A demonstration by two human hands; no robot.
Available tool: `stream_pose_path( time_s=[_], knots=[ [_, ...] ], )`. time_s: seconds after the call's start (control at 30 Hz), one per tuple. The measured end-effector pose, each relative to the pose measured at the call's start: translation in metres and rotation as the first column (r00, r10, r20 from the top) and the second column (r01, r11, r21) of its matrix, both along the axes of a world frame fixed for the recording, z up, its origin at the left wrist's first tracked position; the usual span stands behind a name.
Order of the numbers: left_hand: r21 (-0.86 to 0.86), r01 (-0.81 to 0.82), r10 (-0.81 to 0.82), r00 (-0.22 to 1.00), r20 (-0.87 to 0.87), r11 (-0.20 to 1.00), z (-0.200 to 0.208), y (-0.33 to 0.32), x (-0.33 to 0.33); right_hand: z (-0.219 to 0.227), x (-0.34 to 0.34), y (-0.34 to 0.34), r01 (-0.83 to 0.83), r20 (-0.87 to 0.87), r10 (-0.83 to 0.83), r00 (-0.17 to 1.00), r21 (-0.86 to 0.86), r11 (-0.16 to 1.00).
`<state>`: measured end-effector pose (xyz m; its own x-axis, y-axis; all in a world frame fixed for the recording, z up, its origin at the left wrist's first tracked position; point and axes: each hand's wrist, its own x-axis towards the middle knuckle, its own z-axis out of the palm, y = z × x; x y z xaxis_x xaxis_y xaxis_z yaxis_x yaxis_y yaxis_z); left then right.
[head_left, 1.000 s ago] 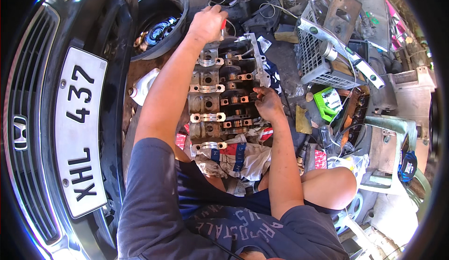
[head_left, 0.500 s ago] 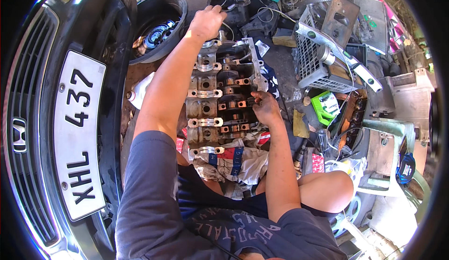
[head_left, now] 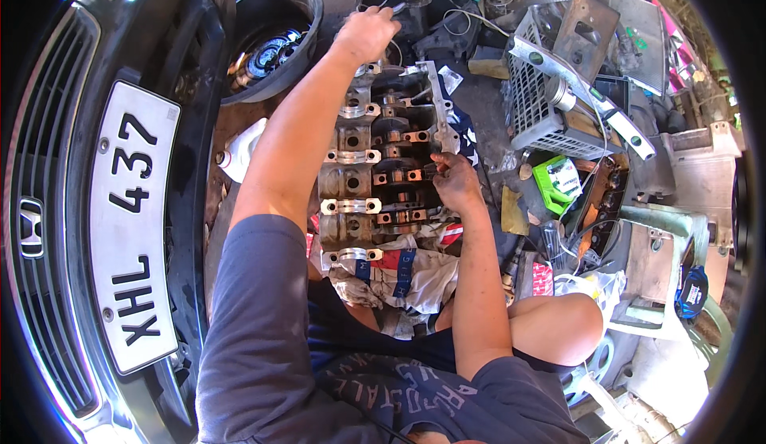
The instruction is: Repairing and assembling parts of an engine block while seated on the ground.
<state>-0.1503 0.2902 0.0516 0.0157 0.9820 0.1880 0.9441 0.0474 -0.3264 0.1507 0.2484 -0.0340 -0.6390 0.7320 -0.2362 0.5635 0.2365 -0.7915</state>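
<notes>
Engine block (head_left: 383,173) lies on the ground in front of the seated person, long side running away from the body, with its near end resting on a crumpled printed cloth (head_left: 399,272). Silver bearing caps (head_left: 351,157) cross the block in a row, and the crankshaft shows dark between them.

The left hand (head_left: 369,33) is stretched out to the far end of the block. Its fingers are curled together around something small and dark; what it is, I cannot tell. The right hand (head_left: 455,181) rests on the right edge of the block, near the middle, with greasy fingers bent down and touching the metal. Whether they pinch a part is not visible.

Just left of the block stands the front of a dark car (head_left: 72,205) with a white number plate (head_left: 132,221). A black basin (head_left: 271,41) with round metal parts sits near the far left corner of the block. To the right, well apart from the hands, are a white plastic crate (head_left: 546,97) and a green box (head_left: 558,181) among scattered tools.
</notes>
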Motion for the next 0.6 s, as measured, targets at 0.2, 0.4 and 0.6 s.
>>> stream_pose_path(
  time_s=[0.2,0.4,0.6],
  knots=[
    [0.020,-0.021,0.020,1.000,0.021,1.000,0.001,-0.009,-0.006,-0.001,-0.001,0.001,-0.023,-0.022,0.024,0.999,0.039,0.999],
    [0.055,-0.045,0.042,0.998,0.056,0.997,-0.002,-0.012,-0.010,0.004,-0.003,-0.002,-0.027,-0.011,0.027,1.000,0.045,0.999],
    [0.045,-0.011,0.006,0.994,0.105,0.999,-0.004,-0.014,-0.009,0.003,0.000,-0.004,-0.030,0.003,0.030,1.000,0.021,0.999]
  ],
)
